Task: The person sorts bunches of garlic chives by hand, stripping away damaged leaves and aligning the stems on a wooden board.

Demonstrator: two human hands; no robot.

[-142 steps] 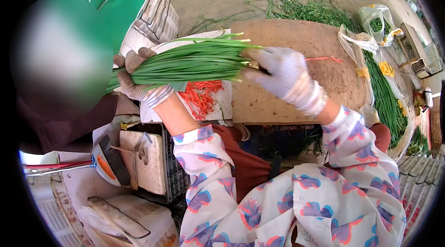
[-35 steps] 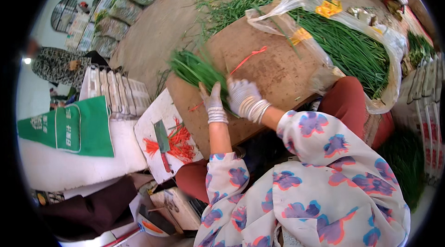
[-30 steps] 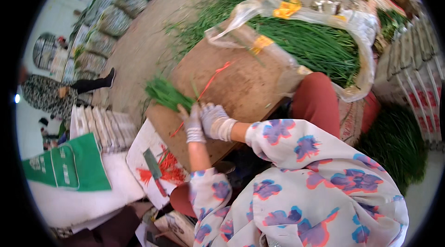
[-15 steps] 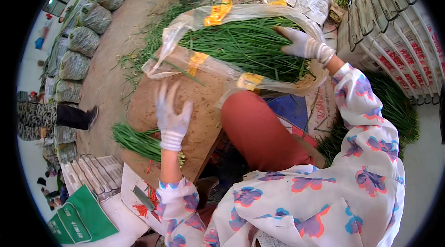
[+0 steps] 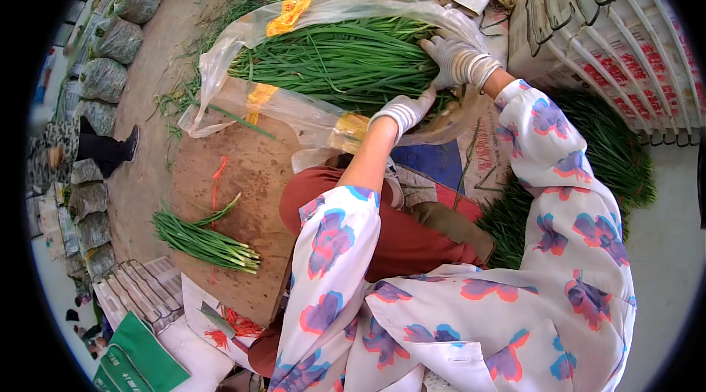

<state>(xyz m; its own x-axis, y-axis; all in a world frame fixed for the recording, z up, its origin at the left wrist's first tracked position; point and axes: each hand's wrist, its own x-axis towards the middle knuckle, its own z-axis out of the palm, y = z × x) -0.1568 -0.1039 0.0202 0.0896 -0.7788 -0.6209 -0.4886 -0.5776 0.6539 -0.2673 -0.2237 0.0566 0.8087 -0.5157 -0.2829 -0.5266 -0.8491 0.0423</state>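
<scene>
Long green garlic chives (image 5: 331, 57) lie packed in a clear plastic bag (image 5: 213, 65) with yellow labels, its mouth spread wide. My right hand (image 5: 457, 61), in a pale knit glove, rests on the cut ends at the bag's right side, fingers apart. Against the near side of the same ends is my gloved left hand (image 5: 407, 111), thumb stretched out and the other fingers partly hidden. A small bunch of chives (image 5: 209, 241) lies on the brown board (image 5: 198, 179) to the left, across a red tie (image 5: 216, 190).
A knife (image 5: 218, 318) lies beside red ties (image 5: 241, 324) at the board's near edge. White cartons with metal handles (image 5: 603, 46) stand at the right, next to more chives (image 5: 610, 157). Wrapped bales (image 5: 103, 79) line the left; a person's leg (image 5: 107, 145) shows there.
My left hand has moved right from above the board to the chive ends in the bag, uncovering the small bunch and red tie. My right hand has stayed at the ends, its fingers shifting.
</scene>
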